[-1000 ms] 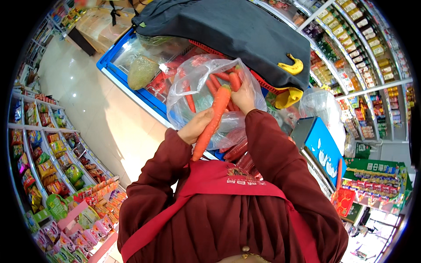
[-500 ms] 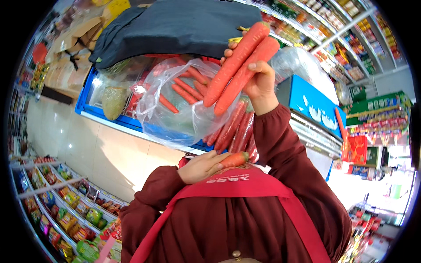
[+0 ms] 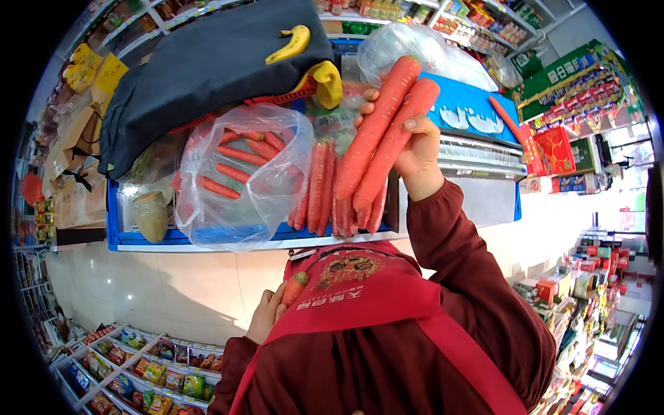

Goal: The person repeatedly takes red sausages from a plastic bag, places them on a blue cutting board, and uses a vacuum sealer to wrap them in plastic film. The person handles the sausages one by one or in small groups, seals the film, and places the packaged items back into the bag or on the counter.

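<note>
Two large carrots (image 3: 387, 138) are gripped side by side in my right hand (image 3: 418, 149), raised above the counter. Low on the left, my left hand (image 3: 266, 312) is closed round a single carrot (image 3: 294, 288) beside my red apron; part of the hand and carrot is hidden. On the counter, an open clear plastic bag (image 3: 242, 207) holds several loose carrots (image 3: 238, 164). Wrapped packs of carrots (image 3: 319, 187) lie just right of that bag, partly behind the two carrots I hold up.
A dark cloth (image 3: 207, 62) covers the back left of the blue-edged counter (image 3: 187, 243), with a banana (image 3: 290, 43) on top. A brown-green root vegetable (image 3: 150, 216) sits at the left. A blue box (image 3: 467, 107) stands right. Snack shelves (image 3: 155, 373) line the lower left.
My view has shifted, so the counter appears further left. My left hand has dropped down and left with its carrot. The right hand still holds up the two carrots.
</note>
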Action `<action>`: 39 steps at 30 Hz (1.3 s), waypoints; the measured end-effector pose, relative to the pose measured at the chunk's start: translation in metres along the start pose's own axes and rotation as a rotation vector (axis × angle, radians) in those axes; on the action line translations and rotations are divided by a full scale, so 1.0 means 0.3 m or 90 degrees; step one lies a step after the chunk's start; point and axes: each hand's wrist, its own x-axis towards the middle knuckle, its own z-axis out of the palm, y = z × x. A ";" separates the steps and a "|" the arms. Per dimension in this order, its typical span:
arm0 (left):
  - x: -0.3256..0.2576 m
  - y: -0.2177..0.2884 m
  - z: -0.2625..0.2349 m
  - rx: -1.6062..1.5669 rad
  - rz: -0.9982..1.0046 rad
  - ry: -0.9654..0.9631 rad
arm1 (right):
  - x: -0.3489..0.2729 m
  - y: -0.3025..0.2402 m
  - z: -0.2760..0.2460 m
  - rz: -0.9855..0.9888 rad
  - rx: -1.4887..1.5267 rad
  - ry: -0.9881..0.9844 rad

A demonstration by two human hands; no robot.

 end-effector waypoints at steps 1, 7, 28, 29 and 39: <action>0.031 -0.010 0.032 0.013 0.005 0.006 | -0.021 -0.020 -0.024 -0.013 -0.001 0.001; 0.263 0.210 0.107 0.121 0.044 -0.024 | -0.157 -0.163 -0.095 -0.041 -0.037 0.110; 0.905 1.156 0.315 -0.877 0.075 -0.015 | -0.512 -0.788 -0.379 0.082 0.025 0.233; 0.959 1.184 0.319 -0.829 0.109 -0.011 | -0.479 -0.777 -0.414 0.083 0.047 0.257; 1.588 1.408 0.247 -0.158 0.155 -0.157 | -0.085 -0.766 -0.712 -0.155 0.169 0.421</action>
